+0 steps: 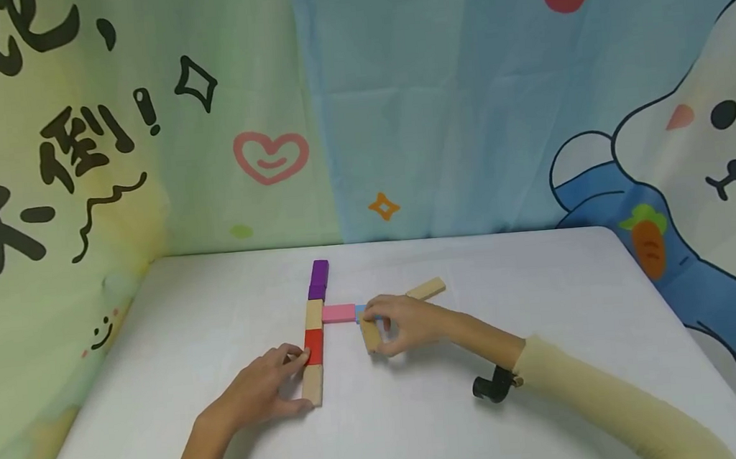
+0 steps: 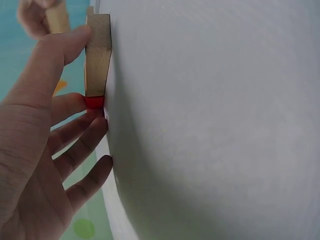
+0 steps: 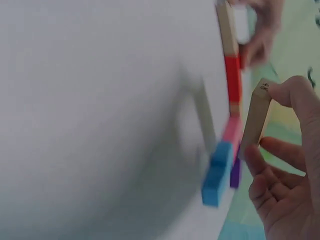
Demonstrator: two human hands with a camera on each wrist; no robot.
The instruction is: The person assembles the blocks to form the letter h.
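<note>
A column of blocks runs along the table: purple [image 1: 321,271], plain wood [image 1: 313,314], red [image 1: 314,347] and another plain wooden block [image 1: 312,385] nearest me. From its side a pink block [image 1: 338,314] sticks out to the right, followed by blue blocks [image 3: 217,175]. My left hand [image 1: 260,386] lies along the column's left side, its thumb touching the nearest wooden block and a fingertip at the red one. Between thumb and fingers, my right hand [image 1: 410,321] pinches a wooden block [image 3: 257,112] by its ends, above the table. That hand partly hides the blue blocks in the head view.
A loose plain wooden block [image 1: 426,289] lies slantwise beyond the right forearm. Everything stands on a white table [image 1: 508,276], with a printed curtain [image 1: 436,109] behind its far edge. Black wrist cameras [image 1: 493,385] hang under both forearms.
</note>
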